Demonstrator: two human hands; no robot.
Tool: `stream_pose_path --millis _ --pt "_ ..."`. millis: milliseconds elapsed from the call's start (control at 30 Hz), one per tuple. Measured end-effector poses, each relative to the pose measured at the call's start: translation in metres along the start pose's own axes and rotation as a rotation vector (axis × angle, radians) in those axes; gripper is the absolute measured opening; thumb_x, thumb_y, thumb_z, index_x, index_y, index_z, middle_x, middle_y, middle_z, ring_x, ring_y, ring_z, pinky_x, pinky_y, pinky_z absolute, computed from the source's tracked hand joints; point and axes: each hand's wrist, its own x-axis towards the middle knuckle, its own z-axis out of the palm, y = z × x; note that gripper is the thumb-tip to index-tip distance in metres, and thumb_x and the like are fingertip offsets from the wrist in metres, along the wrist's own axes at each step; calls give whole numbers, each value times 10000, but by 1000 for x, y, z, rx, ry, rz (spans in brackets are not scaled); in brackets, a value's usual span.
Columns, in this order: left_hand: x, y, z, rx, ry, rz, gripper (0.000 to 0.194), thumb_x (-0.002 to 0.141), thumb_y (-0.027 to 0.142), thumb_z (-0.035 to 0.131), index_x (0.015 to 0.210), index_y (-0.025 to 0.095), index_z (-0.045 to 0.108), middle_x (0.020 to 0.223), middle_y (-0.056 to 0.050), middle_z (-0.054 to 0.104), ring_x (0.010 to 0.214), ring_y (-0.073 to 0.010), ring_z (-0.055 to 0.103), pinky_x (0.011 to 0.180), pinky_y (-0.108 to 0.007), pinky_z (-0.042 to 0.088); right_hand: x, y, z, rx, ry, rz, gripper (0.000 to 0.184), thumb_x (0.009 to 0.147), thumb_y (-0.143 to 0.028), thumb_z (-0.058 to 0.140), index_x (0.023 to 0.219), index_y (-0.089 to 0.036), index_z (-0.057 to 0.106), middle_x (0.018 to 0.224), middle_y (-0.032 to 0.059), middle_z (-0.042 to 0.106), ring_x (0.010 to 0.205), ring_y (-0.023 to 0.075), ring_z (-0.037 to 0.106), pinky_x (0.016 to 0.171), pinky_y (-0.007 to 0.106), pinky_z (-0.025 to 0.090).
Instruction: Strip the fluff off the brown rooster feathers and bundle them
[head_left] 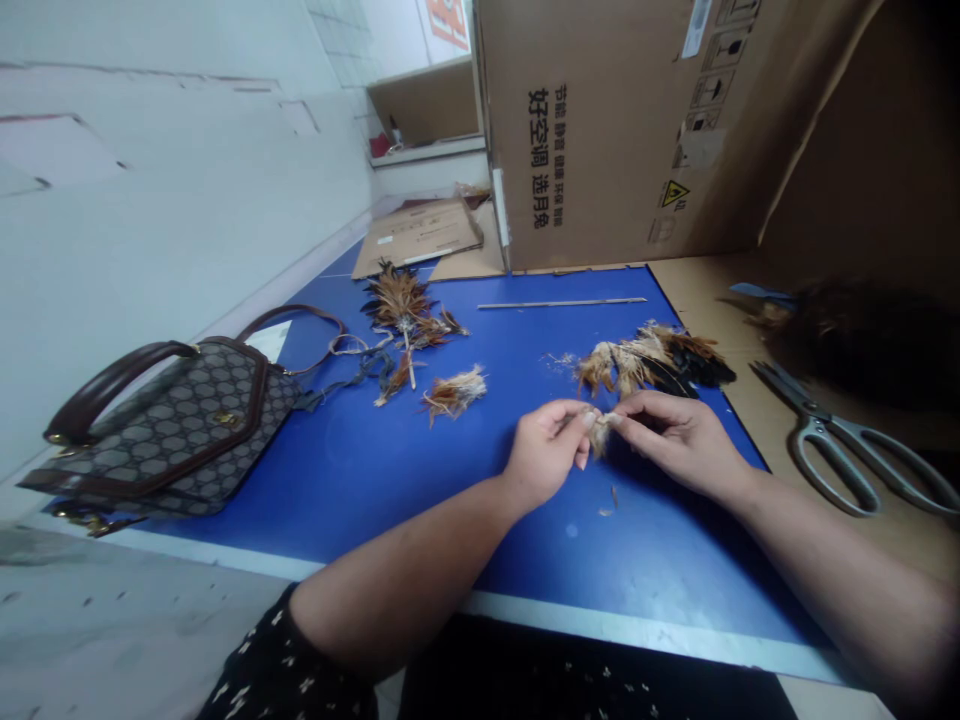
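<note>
Both hands meet over the blue tabletop [390,480], pinching a small pale feather [602,432] between them. My left hand [551,450] closes thumb and fingers on its left side. From the right, my right hand [675,440] pinches the other side. Just beyond them lies a pile of brown, cream and black feathers [645,362]. A smaller tuft of feathers [455,394] rests to the left of my hands. Behind that tuft, a bundle of brown feathers [397,298] is fixed around a thin stick [410,362]. Part of the held feather is hidden by my fingers.
At the left stands a patterned handbag [202,420] with its strap looped on the table. Large scissors [832,430] lie on cardboard at the right, beside a dark feathery heap [870,340]. A thin rod [562,303] lies farther back, before a big cardboard box [600,140].
</note>
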Motion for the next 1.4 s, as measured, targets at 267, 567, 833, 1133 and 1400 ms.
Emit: stream_pose_path --millis 267,567,833,1133,1400 --pt "1 -4 -2 144 -49 76 354 897 448 766 942 97 770 687 9 595 463 -73 563 478 -232 475 -1 1 0 -50 -10 -70 257 1003 -446 658 890 -234 748 814 51 746 728 200 676 732 341 562" --pt "2 -18 -11 344 -75 134 241 972 357 666 950 140 769 791 -28 629 528 -68 562 494 -209 472 0 0 3 -68 -42 -144 216 1007 -361 641 864 -226 731 776 50 721 704 189 657 707 333 539" --pt "1 -7 -6 185 -49 20 288 925 418 718 936 132 690 627 27 585 473 -81 540 482 -212 461 0 -4 4 -69 -7 -155 188 1001 -330 644 869 -230 734 783 45 728 704 187 664 709 331 539" --pt "2 -11 -9 306 -79 125 306 967 406 678 927 117 769 716 5 588 479 -64 552 473 -210 462 -1 6 4 -73 -32 -195 158 1007 -272 644 891 -212 733 780 33 703 701 168 644 711 309 529" --pt "1 -10 -11 515 -89 347 203 961 197 626 913 151 818 792 -40 663 650 -109 593 630 -245 516 -2 7 5 -84 -39 -230 134 995 -227 657 877 -204 717 761 20 693 677 146 635 673 275 510"
